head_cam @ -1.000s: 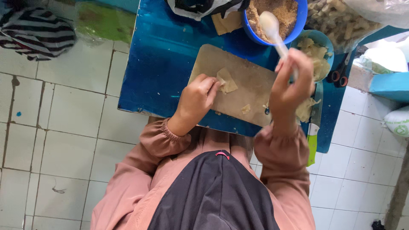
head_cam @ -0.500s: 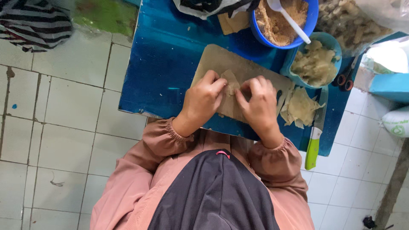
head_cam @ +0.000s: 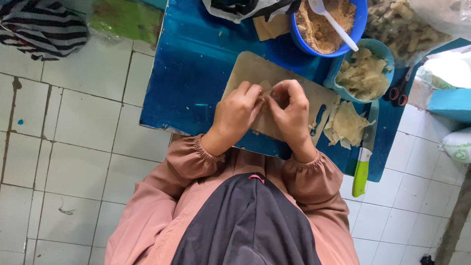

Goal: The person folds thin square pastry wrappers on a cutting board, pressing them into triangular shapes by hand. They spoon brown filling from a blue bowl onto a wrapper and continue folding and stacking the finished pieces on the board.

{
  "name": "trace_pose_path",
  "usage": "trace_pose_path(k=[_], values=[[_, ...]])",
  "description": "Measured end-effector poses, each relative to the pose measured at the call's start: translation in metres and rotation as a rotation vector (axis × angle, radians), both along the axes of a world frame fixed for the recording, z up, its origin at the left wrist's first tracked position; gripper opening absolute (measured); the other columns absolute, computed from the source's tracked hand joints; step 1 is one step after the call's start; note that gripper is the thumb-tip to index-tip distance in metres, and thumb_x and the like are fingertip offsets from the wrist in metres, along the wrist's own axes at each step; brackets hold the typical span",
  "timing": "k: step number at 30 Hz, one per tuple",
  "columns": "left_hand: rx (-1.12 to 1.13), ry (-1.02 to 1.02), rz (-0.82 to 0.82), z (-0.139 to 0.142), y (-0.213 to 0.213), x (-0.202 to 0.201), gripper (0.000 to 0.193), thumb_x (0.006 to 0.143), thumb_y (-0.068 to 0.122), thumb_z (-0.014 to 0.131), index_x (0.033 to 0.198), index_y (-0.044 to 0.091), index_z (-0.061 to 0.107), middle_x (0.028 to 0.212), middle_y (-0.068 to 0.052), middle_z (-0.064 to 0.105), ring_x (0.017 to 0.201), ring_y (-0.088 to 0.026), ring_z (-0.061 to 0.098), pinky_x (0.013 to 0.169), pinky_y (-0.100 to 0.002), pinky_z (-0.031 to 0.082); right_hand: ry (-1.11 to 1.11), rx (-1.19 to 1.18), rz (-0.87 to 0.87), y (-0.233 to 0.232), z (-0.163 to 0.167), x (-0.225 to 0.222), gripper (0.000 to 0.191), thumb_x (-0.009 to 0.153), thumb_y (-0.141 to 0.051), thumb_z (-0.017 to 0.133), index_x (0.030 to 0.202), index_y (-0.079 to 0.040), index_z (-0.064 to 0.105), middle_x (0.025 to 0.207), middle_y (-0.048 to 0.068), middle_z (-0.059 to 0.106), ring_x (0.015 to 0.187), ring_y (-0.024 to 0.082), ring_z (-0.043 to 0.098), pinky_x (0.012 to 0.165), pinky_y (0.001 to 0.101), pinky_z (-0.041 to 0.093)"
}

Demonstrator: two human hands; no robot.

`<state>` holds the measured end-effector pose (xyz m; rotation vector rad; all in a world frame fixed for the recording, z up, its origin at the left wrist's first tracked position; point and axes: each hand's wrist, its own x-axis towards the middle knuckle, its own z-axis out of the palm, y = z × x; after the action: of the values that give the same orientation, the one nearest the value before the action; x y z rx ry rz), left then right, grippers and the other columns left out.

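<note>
My left hand (head_cam: 237, 114) and my right hand (head_cam: 290, 111) meet over a wooden cutting board (head_cam: 245, 68) on a low blue table (head_cam: 191, 73). Both pinch a small pale dough wrapper (head_cam: 267, 91) between the fingertips; most of it is hidden by the fingers. A stack of pale wrappers (head_cam: 346, 125) lies just right of the board. Behind it stand a light blue bowl of folded pieces (head_cam: 364, 73) and a darker blue bowl of brown crumbly filling (head_cam: 321, 29) with a white spoon (head_cam: 333, 22) in it.
A green-handled knife (head_cam: 363, 164) lies at the table's right edge, scissors (head_cam: 396, 93) beside the bowls. A plastic bag of pale pieces (head_cam: 407, 27) sits at the back right. A striped cloth (head_cam: 39, 24) lies on the white tiled floor (head_cam: 73, 147) to the left.
My right hand came down from the spoon, which now rests in the filling bowl. Both hands have closed together on the wrapper on the board.
</note>
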<state>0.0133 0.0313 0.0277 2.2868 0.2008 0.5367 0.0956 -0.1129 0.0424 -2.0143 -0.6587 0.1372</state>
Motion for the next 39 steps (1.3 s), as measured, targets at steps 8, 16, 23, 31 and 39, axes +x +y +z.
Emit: trace_pose_path(k=[8, 16, 23, 31, 39], values=[[0.109, -0.044, -0.042, 0.003, 0.001, -0.002, 0.011, 0.091, 0.009, 0.067, 0.1, 0.013, 0.064, 0.1, -0.006, 0.06, 0.089, -0.026, 0.068, 0.067, -0.038, 0.055, -0.436, -0.23, 0.166, -0.004, 0.016, -0.006, 0.016, 0.088, 0.0, 0.074, 0.102, -0.005, 0.069, 0.101, 0.012, 0.063, 0.097, 0.033, 0.06, 0.086, 0.042, 0.047], [0.389, -0.161, -0.288, 0.016, 0.031, -0.01, 0.016, 0.082, 0.011, 0.066, 0.097, 0.01, 0.068, 0.106, -0.005, 0.061, 0.09, -0.022, 0.063, 0.068, -0.033, 0.054, -0.71, -0.39, 0.319, -0.019, 0.022, -0.008, 0.025, 0.086, -0.006, 0.074, 0.111, -0.004, 0.074, 0.104, 0.009, 0.066, 0.098, 0.029, 0.06, 0.087, 0.0411, 0.046], [0.371, -0.136, -0.355, 0.008, 0.034, 0.002, 0.014, 0.083, 0.01, 0.066, 0.097, 0.009, 0.064, 0.101, -0.007, 0.06, 0.094, -0.026, 0.064, 0.076, -0.036, 0.055, -0.252, -0.172, 0.085, -0.007, 0.002, -0.002, 0.008, 0.093, -0.009, 0.075, 0.091, -0.006, 0.068, 0.094, 0.01, 0.063, 0.093, 0.031, 0.06, 0.082, 0.0395, 0.048], [0.125, -0.03, -0.305, -0.007, 0.032, 0.025, 0.011, 0.085, 0.013, 0.071, 0.09, 0.008, 0.062, 0.087, -0.01, 0.061, 0.084, -0.033, 0.066, 0.066, -0.043, 0.054, -0.427, -0.221, 0.145, -0.009, 0.007, -0.001, 0.012, 0.087, -0.007, 0.079, 0.09, -0.004, 0.068, 0.092, 0.011, 0.063, 0.089, 0.035, 0.059, 0.079, 0.0445, 0.047], [0.367, -0.154, -0.448, 0.007, 0.055, 0.017, 0.011, 0.082, 0.012, 0.072, 0.089, 0.009, 0.064, 0.091, -0.009, 0.059, 0.087, -0.029, 0.065, 0.072, -0.04, 0.053, -0.358, -0.155, 0.197, -0.008, 0.005, 0.009, 0.01, 0.092, -0.004, 0.074, 0.099, -0.005, 0.068, 0.101, 0.011, 0.064, 0.095, 0.033, 0.061, 0.084, 0.0422, 0.049]])
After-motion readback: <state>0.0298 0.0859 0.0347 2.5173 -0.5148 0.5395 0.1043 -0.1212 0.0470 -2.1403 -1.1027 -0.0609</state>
